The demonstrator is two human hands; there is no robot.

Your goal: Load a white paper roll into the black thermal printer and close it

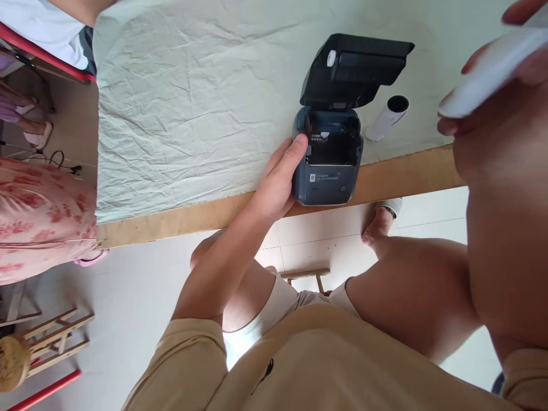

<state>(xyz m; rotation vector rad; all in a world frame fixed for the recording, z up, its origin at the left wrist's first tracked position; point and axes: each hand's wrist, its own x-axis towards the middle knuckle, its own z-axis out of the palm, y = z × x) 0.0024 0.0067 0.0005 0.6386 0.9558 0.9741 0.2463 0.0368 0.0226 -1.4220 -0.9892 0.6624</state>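
Observation:
My left hand (pixel 276 181) is wrapped round the left side of a small dark-blue label printer (pixel 327 184), thumb on its upper edge. The printer's black lid (pixel 363 74) stands raised, and no roll shows in its paper bay. Just right of the printer, a white paper roll (pixel 383 123) with a dark hollow core rests on the cloth. At the upper right, my right hand (pixel 514 94) has its fingers closed round a smooth white roll-like piece (pixel 483 80). The frame edge cuts that piece off, and its exact kind is unclear.
A pale green cloth (pixel 192 114) covers the table, whose wooden edge (pixel 171 225) runs along my side. Another person's patterned pink clothing (pixel 47 217) is at the left. A wooden stool (pixel 17 362) and a red bar (pixel 47 391) are on the floor below.

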